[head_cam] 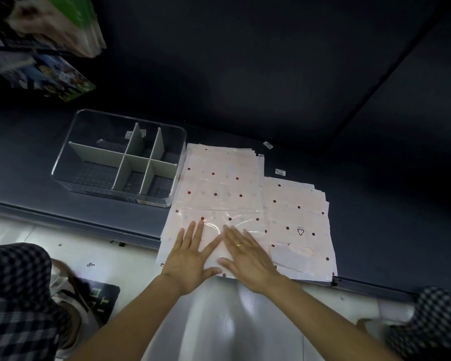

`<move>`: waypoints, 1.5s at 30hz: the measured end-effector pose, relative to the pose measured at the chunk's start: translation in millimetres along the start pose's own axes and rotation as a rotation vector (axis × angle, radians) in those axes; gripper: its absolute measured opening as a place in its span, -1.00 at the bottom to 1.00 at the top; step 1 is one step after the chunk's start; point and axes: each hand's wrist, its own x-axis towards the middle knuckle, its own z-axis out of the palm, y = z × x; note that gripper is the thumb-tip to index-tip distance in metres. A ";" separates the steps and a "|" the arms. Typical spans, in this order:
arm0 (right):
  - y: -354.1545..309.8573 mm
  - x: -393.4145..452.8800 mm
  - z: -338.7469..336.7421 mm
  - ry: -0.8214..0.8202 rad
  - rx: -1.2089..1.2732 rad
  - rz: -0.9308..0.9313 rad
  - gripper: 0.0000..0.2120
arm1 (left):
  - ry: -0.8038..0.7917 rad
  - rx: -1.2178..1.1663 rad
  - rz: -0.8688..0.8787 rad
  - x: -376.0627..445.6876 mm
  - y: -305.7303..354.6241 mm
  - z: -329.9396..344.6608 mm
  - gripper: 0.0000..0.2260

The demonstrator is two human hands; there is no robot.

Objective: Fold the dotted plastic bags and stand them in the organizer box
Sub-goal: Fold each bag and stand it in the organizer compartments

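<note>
Left hand (pixel 190 256) and right hand (pixel 248 259) press flat, fingers straight, side by side on the bags (pixel 219 194); box (pixel 120 157) at ten o'clock.

Dark shelf (pixel 349 183) carries a clear divided organizer box (pixel 120 158) at 10 o'clock, two overlapping stacks of dotted plastic bags (pixel 221 183) at centre, two small labels (pixel 280 172) at 1 o'clock.

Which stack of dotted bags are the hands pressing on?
The larger stack beside the organizer box; both hands, left and right, lie flat on it. The smaller stack lies untouched.
</note>
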 end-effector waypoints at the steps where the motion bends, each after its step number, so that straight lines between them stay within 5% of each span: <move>1: 10.1 -6.2 4.3 -0.008 -0.030 0.034 -0.34 | -0.001 0.000 0.009 -1.7 -1.9 0.0 -0.34; 9: 45.4 -38.5 -5.7 -0.070 -0.208 0.127 -0.33 | 0.072 -0.119 -0.026 -24.6 -23.1 -3.6 -0.26; 14: 31.9 -22.8 -27.6 0.250 -0.252 0.071 -0.66 | 0.247 -0.213 -0.074 -31.4 -44.2 -15.2 -0.18; 19: 41.8 -5.9 -31.8 -0.009 -0.152 0.056 -0.45 | 0.178 -0.239 0.053 -0.3 -47.0 -21.8 -0.62; 25: 62.8 12.2 -43.1 -0.083 -0.342 -0.085 -0.42 | 0.242 -0.251 0.012 17.2 -56.6 -18.2 -0.41; 31: 90.4 26.8 -49.4 0.070 0.368 0.099 -0.76 | 0.168 -0.274 0.092 30.5 -67.4 -18.7 -0.39; 35: 91.5 33.8 -55.9 0.045 0.854 0.292 -0.87 | 0.238 -0.676 -0.133 35.8 -66.3 -38.1 -0.77; 39: 86.6 45.0 -56.3 0.178 0.974 0.496 -0.69 | 0.379 -1.071 -0.379 37.3 -53.3 -61.8 -0.72; 42: 85.6 59.3 -54.1 0.218 0.921 0.595 -0.61 | 0.513 -0.878 -0.399 33.4 -27.7 -67.6 -0.37; 45: 86.9 70.1 -54.6 0.176 0.793 0.631 -0.59 | 0.655 -0.612 -0.203 33.4 -7.1 -70.1 -0.33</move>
